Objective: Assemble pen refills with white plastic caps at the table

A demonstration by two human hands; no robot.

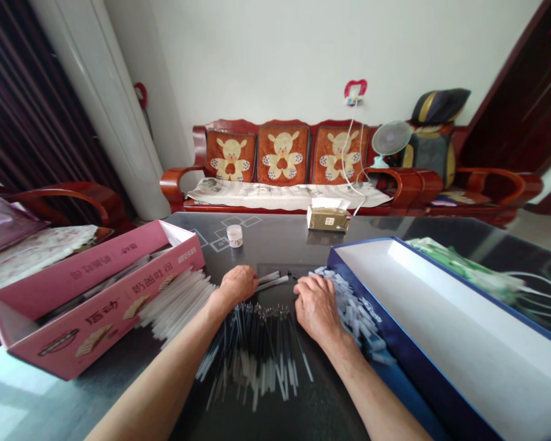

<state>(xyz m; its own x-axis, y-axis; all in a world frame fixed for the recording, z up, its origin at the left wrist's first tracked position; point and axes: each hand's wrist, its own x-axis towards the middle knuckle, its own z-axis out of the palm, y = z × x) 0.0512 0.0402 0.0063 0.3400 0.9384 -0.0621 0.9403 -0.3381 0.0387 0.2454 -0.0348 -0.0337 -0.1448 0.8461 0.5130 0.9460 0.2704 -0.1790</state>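
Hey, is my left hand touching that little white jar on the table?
Apart: the head view shows a strip of dark tabletop between the left hand and the jar.

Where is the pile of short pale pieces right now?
In the head view, the pile of short pale pieces lies right of centre, between the right hand and the open blue box.

The left hand [239, 285] and right hand [316, 305] curl, palms down.
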